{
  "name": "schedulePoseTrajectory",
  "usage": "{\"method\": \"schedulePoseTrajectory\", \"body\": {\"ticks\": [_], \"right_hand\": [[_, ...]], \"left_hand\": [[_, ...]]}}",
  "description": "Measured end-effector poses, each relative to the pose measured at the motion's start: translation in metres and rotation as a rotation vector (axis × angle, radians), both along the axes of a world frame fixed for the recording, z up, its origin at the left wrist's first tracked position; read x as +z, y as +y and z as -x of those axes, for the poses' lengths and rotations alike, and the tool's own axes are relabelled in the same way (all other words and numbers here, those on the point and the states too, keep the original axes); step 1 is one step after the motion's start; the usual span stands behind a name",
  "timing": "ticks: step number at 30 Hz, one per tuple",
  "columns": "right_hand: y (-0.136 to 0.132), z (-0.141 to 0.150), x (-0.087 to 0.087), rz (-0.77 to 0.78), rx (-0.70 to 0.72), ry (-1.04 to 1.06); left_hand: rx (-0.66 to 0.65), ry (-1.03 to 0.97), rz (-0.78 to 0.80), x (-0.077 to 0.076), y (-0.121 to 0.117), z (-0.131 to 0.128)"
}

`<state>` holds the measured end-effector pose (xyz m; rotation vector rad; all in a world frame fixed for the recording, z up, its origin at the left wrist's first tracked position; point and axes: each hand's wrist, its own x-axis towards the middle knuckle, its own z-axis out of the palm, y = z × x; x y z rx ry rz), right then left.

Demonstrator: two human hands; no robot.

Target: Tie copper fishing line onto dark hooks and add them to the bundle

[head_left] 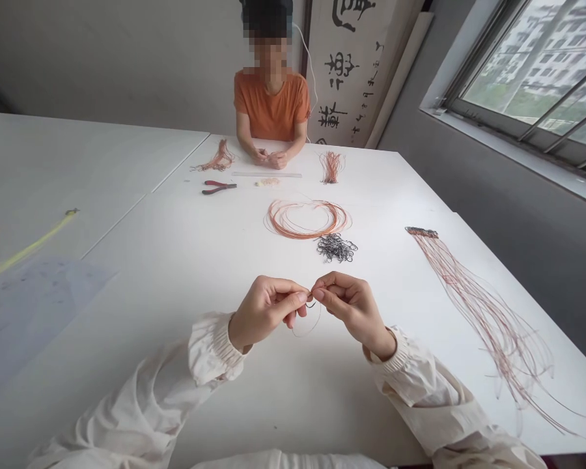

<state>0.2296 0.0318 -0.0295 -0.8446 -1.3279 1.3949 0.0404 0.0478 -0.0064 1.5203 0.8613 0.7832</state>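
My left hand [266, 308] and my right hand [349, 305] meet above the white table [176, 260], fingertips pinched together. Between them sits a small dark hook [311, 303], and a thin copper-coloured thread [308, 326] loops down below the fingers. Which hand grips the hook and which the thread I cannot tell. Just beyond my hands lie a pile of dark hooks [336, 247] and a coil of copper thread [306, 219]. Both wrists wear cream sleeves.
A fan of finished threads [478, 306] lies at the right. Across the table a person in an orange shirt [272, 104] works with both hands, beside thread bundles [219, 159], red pliers [218, 187] and a ruler [266, 174]. A window is on the right.
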Motion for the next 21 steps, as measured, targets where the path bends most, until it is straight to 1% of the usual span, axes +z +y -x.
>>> {"method": "schedulePoseTrajectory", "body": {"ticks": [2,4,9,12,15,18,21], "right_hand": [[0.000,0.000,0.000,-0.002,0.005,0.001],[0.000,0.000,0.000,0.009,0.007,-0.001],[0.003,-0.001,0.000,0.047,0.008,-0.032],[0.002,-0.001,0.000,0.015,-0.009,-0.071],[-0.002,0.000,-0.002,-0.106,-0.078,-0.198],[-0.007,0.002,-0.001,-0.294,-0.163,-0.407],[-0.010,0.002,0.003,-0.480,-0.192,-0.570]], "left_hand": [[-0.012,-0.004,0.039,0.001,0.000,0.000],[0.012,0.009,0.024,0.002,-0.001,-0.001],[0.143,0.010,-0.131,0.004,-0.006,-0.003],[0.202,0.016,-0.214,0.004,-0.006,-0.003],[0.221,0.045,-0.278,0.001,-0.004,-0.002],[0.229,0.088,-0.359,-0.002,-0.002,-0.001],[0.219,0.160,-0.460,-0.005,0.000,-0.001]]}}
